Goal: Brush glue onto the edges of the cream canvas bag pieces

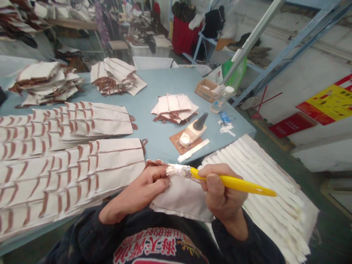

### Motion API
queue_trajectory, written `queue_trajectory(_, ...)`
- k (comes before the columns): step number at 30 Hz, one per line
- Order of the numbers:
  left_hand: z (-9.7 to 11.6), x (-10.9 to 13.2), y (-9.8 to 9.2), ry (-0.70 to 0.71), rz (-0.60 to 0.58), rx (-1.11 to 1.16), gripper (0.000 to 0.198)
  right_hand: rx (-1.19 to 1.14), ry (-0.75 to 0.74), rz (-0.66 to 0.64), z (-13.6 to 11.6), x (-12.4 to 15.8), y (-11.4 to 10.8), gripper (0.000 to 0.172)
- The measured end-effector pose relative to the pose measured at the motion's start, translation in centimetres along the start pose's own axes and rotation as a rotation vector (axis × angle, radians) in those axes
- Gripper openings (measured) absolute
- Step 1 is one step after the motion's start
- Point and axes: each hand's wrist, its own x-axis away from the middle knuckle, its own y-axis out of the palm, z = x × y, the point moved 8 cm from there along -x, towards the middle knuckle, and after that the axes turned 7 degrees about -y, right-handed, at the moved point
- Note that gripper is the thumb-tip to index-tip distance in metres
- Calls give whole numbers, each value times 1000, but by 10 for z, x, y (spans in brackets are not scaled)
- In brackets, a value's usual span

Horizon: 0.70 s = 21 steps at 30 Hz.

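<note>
My right hand [224, 190] grips a yellow-handled brush [242, 184], fingers wrapped round the handle near the bristles. The whitish, coated bristles rest at the upper edge of a white fabric piece [181, 198] that lies in front of my body. My left hand [145, 189] pinches that piece at its upper left corner, where brown material shows, close to the bristle tips. Just beyond, a pale glue bottle [192, 131] with a dark nozzle lies on a brown board [176, 141], beside a white strip [194, 150].
Overlapping rows of white brown-edged pieces [115, 157] cover the table's left side. More stacks [173, 104] stand farther back. Layered white strips [258, 183] lie at my right. A clear jar [220, 101] and a cardboard box [206, 90] stand near the blue table's [162, 80] far right edge.
</note>
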Motion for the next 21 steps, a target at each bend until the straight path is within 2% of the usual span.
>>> queue_trajectory(4,2,1,1,21,20,-70,28,11,22,164,2,2,-11,26)
queue_trajectory(7,8,3,4,86,30,-152,24,-1,81,312,2,8,-28,29)
queue_trajectory(9,11,5,6,150,62,-263,21,6,136,350,4,13,-35,29)
queue_trajectory(11,15,7,7,253,125,-419,22,-10,204,330,8,17,-37,31)
queue_trajectory(14,22,16,15,534,238,-673,27,-61,267,277,10,21,-36,31)
queue_trajectory(17,21,25,25,790,300,-855,30,-89,262,251,5,25,-36,25)
queue_trajectory(21,13,26,29,897,340,-950,29,-70,224,100,-7,30,-28,21)
